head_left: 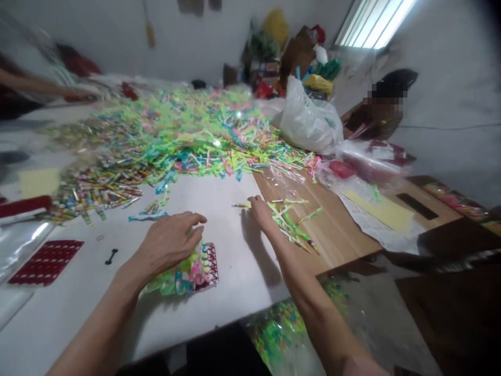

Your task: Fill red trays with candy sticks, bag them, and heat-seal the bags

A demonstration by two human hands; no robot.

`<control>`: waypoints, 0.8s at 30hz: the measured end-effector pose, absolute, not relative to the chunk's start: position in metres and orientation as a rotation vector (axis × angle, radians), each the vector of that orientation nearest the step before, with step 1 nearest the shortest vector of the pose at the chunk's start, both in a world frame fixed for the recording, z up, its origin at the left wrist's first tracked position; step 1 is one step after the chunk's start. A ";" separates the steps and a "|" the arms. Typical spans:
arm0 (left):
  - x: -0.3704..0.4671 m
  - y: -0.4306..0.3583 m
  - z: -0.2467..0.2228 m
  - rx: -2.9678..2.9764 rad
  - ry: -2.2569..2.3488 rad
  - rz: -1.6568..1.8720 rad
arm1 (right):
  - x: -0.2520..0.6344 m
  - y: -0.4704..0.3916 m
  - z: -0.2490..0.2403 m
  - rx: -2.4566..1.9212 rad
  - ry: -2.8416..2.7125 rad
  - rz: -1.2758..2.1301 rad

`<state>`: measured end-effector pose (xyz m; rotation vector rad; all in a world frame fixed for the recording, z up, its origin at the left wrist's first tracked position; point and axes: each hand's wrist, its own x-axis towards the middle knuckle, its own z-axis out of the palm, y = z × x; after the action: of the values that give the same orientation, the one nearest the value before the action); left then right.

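My left hand (pixel 170 240) is held over a dark red rack (pixel 211 265) that carries small green, pink and blue plastic pieces (pixel 176 281); its fingers are apart and curved, with nothing between them. My right hand (pixel 259 211) is near the table's right part, its fingertips together at one end of a short patterned stick (pixel 239 205). Just right of that hand, several sticks with green and white parts (pixel 289 227) lie loose on a brown board (pixel 329 235). A blue piece (pixel 146 215) lies on the white table beyond my left hand.
A large heap of bright green, pink and blue pieces (pixel 195 136) covers the far table, with patterned sticks (pixel 105 183) at its left. White plastic bag (pixel 309 117) stands behind the board. Red perforated sheet (pixel 46 262) lies left. Another person's arm (pixel 50 91) reaches in far left.
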<state>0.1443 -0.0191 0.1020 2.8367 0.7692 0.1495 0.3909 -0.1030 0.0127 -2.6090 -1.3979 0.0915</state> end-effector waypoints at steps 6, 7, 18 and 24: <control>0.145 -0.017 0.104 2.824 0.866 0.048 | 0.367 -0.078 -0.013 -2.491 -1.774 0.016; 0.145 -0.018 0.103 2.825 0.880 0.051 | 0.357 -0.089 -0.022 -2.399 -1.853 0.003; 0.145 -0.032 0.102 2.822 0.997 0.061 | 0.341 -0.189 -0.029 -2.480 -1.326 0.108; 0.138 -0.021 0.115 2.906 0.889 0.228 | 0.320 -0.153 -0.025 -2.182 -1.131 0.506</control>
<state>0.1382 -0.0205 0.1151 2.9056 0.8894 0.2276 0.3203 -0.1535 -0.0253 -2.1824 -1.1307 0.5063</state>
